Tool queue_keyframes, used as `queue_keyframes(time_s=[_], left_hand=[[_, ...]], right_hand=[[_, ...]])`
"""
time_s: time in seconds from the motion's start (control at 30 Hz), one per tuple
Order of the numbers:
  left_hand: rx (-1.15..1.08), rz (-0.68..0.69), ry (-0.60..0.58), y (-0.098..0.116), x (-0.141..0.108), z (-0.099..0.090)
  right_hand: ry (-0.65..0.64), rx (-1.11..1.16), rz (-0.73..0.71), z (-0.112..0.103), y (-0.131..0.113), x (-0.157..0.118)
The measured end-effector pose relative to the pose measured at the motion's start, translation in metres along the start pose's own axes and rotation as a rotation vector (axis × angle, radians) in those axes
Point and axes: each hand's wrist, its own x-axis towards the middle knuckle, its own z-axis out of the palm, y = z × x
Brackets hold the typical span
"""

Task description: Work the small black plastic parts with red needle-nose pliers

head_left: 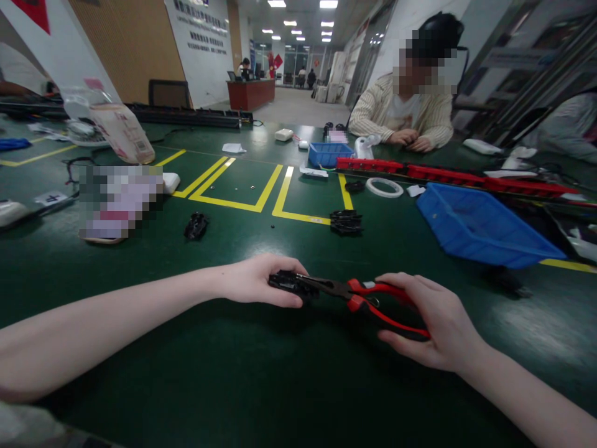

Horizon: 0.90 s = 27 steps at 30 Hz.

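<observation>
My left hand (261,280) holds a small black part (286,282) between thumb and fingers, low over the green table (209,367). In my right hand (433,317) are long-nosed pliers (357,294) with red and black handles, their jaws pointing left. The jaw tips meet the right side of the black part; whether they grip it is too small to tell. Beyond my hands lie two more black parts, one (196,226) at the left and one (346,222) by the yellow tape.
A blue bin (485,224) sits at the right, with a smaller blue tray (330,154) farther back. Red strips (443,177) run across the far right. A phone (124,205) and a tilted bottle (122,132) are at the left. A person (396,112) sits opposite.
</observation>
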Motion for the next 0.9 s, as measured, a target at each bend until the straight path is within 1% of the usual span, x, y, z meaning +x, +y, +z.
queue_keyframes(time_s=[0.27, 0.6, 0.77, 0.9], left_hand=[[0.000, -0.018, 0.012, 0.0022, 0.0003, -0.0007], [-0.156, -0.050, -0.048, 0.0039, -0.0006, -0.0043], [-0.151, -0.037, -0.064, 0.0033, -0.0009, -0.0042], [-0.111, -0.009, -0.056, 0.0029, -0.0015, -0.0030]], right_hand=[[-0.002, 0.003, -0.005, 0.0003, 0.0008, 0.0016], [-0.012, -0.006, -0.018, -0.0010, 0.0026, 0.0012], [0.000, -0.048, -0.050, -0.0023, 0.0016, 0.0014], [-0.001, -0.031, -0.027, -0.0014, 0.0007, -0.0006]])
